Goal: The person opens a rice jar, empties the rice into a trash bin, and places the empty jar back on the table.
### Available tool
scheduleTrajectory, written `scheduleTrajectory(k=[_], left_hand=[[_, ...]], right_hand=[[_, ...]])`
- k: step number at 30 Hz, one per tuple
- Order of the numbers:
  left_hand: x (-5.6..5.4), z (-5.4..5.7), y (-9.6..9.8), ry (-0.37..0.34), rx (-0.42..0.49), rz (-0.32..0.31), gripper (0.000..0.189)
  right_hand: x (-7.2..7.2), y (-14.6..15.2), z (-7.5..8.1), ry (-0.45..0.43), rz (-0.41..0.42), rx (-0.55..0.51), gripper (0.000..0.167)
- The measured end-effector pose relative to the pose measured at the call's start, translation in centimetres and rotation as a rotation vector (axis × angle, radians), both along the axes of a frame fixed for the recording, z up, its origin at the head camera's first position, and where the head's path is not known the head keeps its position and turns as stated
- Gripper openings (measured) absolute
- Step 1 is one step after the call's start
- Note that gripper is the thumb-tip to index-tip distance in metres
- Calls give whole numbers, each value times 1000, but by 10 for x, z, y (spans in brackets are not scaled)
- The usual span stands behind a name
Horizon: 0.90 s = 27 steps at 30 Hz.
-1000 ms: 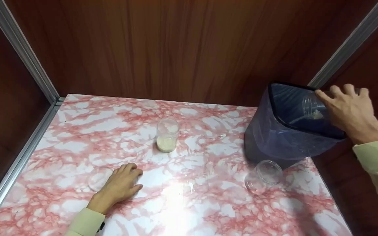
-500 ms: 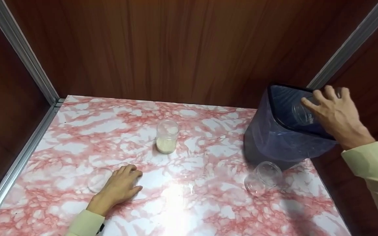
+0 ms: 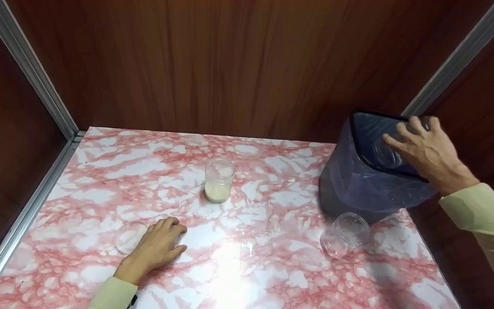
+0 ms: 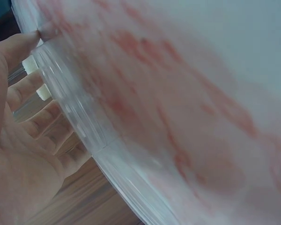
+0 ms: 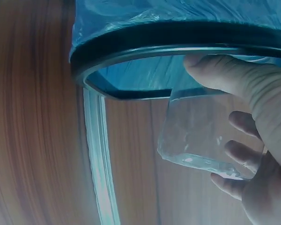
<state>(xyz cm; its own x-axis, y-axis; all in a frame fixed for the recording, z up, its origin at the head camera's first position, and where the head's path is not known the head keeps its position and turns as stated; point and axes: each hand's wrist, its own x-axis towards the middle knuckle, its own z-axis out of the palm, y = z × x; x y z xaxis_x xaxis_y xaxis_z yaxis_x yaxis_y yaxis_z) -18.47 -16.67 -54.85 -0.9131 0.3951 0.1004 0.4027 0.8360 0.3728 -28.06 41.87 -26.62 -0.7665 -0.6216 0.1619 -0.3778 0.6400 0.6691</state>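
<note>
Right hand (image 3: 425,150) is over the mouth of a dark bin with a bluish-purple liner (image 3: 369,184). Its fingers curl round a clear, straight-sided plastic jar (image 3: 386,154), thumb along the wall; the jar is tilted, its mouth end apparently toward the bin. A few pale flecks cling inside; the right wrist view shows no deeper fill.

Step in hand, as I read it: emptying the jar into the bin, or perhaps discarding it; cannot tell which. Next move seems to call for a secure hold, the jar's mouth kept inside the black rim, and a look for leftovers before any letting go.

Left hand (image 3: 155,246) rests on the glossy red-and-white marbled counter (image 3: 272,266). Fingers loosely bent, gripping nothing I can make out. A clear round plastic piece (image 3: 128,238), jar or lid uncertain, lies just beside that hand; contact unclear.

Mid-counter: a clear cylindrical jar of pale cream matter (image 3: 218,184), fine-looking, filling its lower part. Close to the bin: a clear see-through jar (image 3: 344,235), apparently upright. Liner thin and crinkled; wood-grain panels (image 3: 212,64) behind, smooth, dark brown.
</note>
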Motion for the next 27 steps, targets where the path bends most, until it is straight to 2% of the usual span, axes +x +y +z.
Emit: scheduleTrajectory(k=[6,10,15,20,23,27], left_hand=[[0,0,-1,13,7,0,40],[1,-1,-2,17,6,2,40],[1,-1,-2,14,12,-1,39],[2,-2,-3,-6,21,-8,41],[2,-2,-3,-9,18,-9,42],[0,-1,-2,6,9,-5,42]], right_hand=[[1,-2,16,84,20,-100,72],[0,-4,16,92,12,-109,70],[-1,-5,4,23,-29,-27,64],[-4,-7,-6,-22,6,47,53],[-6,-8,-7,-30,21,87,53],[-7,-8,-5,-47,-10,148,56]])
